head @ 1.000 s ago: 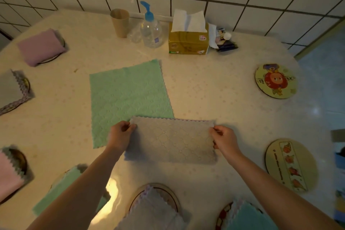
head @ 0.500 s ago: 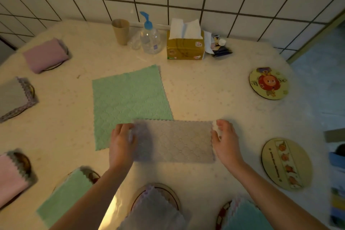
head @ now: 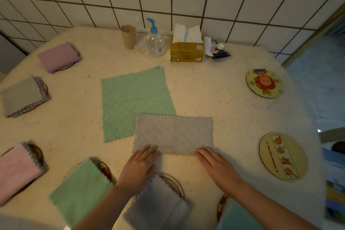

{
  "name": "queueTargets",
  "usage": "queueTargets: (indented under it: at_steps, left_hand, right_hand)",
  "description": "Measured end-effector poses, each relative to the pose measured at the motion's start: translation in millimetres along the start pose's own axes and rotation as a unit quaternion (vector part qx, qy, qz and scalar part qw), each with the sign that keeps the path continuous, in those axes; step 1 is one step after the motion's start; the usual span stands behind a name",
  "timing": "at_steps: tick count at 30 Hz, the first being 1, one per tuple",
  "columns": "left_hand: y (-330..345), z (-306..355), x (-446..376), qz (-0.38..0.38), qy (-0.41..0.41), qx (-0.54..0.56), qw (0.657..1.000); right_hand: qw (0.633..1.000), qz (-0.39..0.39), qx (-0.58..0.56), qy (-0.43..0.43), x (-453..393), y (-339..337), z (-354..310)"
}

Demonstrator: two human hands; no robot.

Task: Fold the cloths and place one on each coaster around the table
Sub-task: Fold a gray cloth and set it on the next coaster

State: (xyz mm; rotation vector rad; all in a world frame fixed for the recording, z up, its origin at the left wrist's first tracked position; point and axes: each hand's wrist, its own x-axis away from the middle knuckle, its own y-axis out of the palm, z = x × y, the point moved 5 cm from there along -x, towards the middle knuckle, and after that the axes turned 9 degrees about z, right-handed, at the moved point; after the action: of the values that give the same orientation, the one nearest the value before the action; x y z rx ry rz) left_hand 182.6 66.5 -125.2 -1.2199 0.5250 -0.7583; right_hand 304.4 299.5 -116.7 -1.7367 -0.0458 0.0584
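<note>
At worktop centre, grey cloth (head: 173, 134) lies lengthwise left-right, left hand (head: 139, 168) and right hand (head: 217, 162) flat-fingered on its near edge.

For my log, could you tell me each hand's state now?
Left hand: open, flat on the grey cloth.
Right hand: open, fingers on the same cloth.

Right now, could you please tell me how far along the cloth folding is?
Done: six coasters hold folded cloths, such as the purple folded cloth. In hand: both hands, left and right, press the half-folded grey cloth. Left: the flat green cloth and two bare round coasters.
</note>
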Motion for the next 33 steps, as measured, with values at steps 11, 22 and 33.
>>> queueTargets:
  at_steps: [11, 22, 33]
  left_hand:
    - [-4, -26, 17, -0.019, -0.125, 0.028, 0.992]
    - [-20, 27, -5, 0.018, -0.119, 0.030, 0.992]
    - [-5, 118, 18, 0.033, 0.055, -0.006, 0.998]
  right_hand:
    - [0.996, -0.041, 0.083, 0.000, -32, -11, -10]
    - [0.997, 0.063, 0.039, 0.005, -28, -52, -13]
    - [0.986, 0.023, -0.165, -0.006, 22, -75, -56]
